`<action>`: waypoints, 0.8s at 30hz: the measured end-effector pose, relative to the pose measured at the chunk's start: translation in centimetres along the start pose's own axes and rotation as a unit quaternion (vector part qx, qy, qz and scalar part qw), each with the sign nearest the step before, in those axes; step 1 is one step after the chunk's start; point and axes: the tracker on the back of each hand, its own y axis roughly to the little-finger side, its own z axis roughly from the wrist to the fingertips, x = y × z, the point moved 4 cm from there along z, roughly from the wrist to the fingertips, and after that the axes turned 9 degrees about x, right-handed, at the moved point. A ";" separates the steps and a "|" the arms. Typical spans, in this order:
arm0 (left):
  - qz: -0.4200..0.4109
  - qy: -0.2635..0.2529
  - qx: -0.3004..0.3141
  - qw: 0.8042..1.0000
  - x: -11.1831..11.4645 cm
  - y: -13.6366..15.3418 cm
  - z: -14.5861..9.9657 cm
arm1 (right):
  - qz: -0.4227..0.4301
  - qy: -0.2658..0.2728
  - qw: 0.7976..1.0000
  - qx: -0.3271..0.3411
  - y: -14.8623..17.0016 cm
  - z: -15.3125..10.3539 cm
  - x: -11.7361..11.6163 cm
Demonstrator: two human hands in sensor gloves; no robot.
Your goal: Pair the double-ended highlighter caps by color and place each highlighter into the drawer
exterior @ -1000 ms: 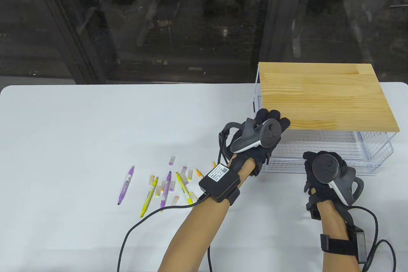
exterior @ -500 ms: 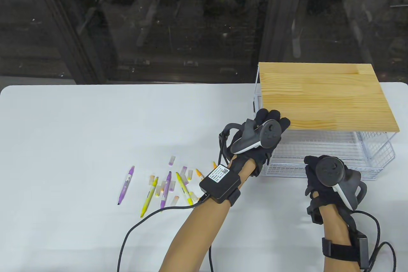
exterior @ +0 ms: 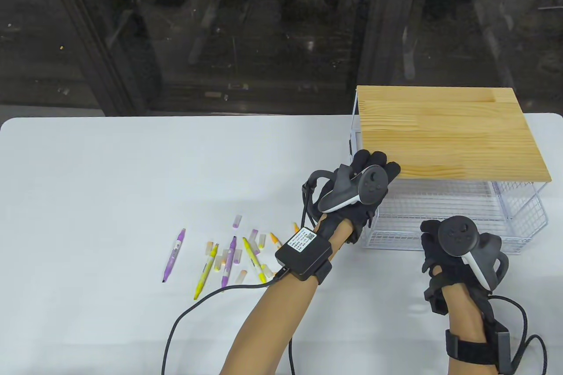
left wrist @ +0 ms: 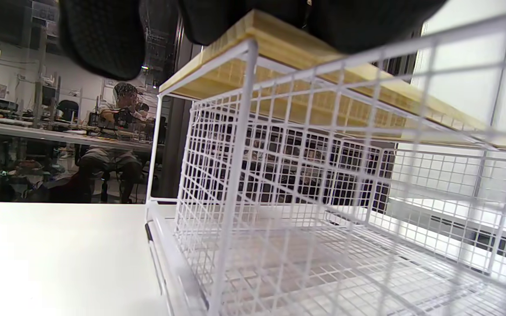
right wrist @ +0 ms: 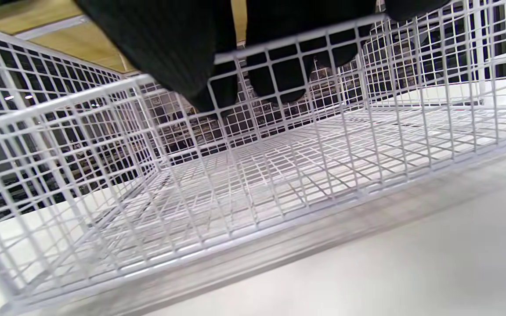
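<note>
A white wire drawer (exterior: pixel 444 212) sticks out from under a wooden top (exterior: pixel 448 133) at the table's right. My right hand (exterior: pixel 433 238) grips the drawer's front rim (right wrist: pixel 279 44), with its fingers (right wrist: pixel 169 52) hooked over the wire. The drawer floor (right wrist: pixel 301 166) is bare. On the wooden top's near left corner rests my left hand (exterior: pixel 378 163); its fingers (left wrist: pixel 103 39) lie along the top's edge (left wrist: pixel 279 39). Uncapped purple (exterior: pixel 174 255) and yellow (exterior: pixel 206 270) highlighters and several loose caps (exterior: pixel 238 221) lie on the table to the left of my left forearm.
The white table (exterior: pixel 132 164) stretches left of the drawer unit. A black cable (exterior: pixel 184 313) runs from my left wrist across the table's front. Dark glass panels stand behind the table's far edge. A person sits at a desk (left wrist: pixel 112 145) in the background.
The drawer has slid further out toward the table's front, drawn by my right hand, which moved nearer and a little to the right. My left hand and the highlighters stayed put.
</note>
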 end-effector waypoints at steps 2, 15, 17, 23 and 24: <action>0.000 0.000 0.000 1.000 0.0 0.0 0.0 | 0.001 -0.005 1.000 -0.002 0.0 -0.1 0.0; 0.003 -0.001 -0.001 1.000 0.0 -0.1 -0.1 | 0.011 -0.039 0.999 -0.017 0.2 -0.4 -0.1; 0.003 -0.001 -0.001 1.000 0.0 -0.1 -0.1 | 0.013 -0.048 0.999 -0.020 0.3 -0.4 -0.2; 0.004 0.002 0.001 1.000 0.0 -0.1 0.0 | 0.016 -0.054 0.998 -0.022 0.4 -0.4 -0.4; 0.000 0.005 0.002 1.000 0.1 0.0 0.0 | 0.015 -0.053 0.998 -0.021 0.3 -0.4 -0.4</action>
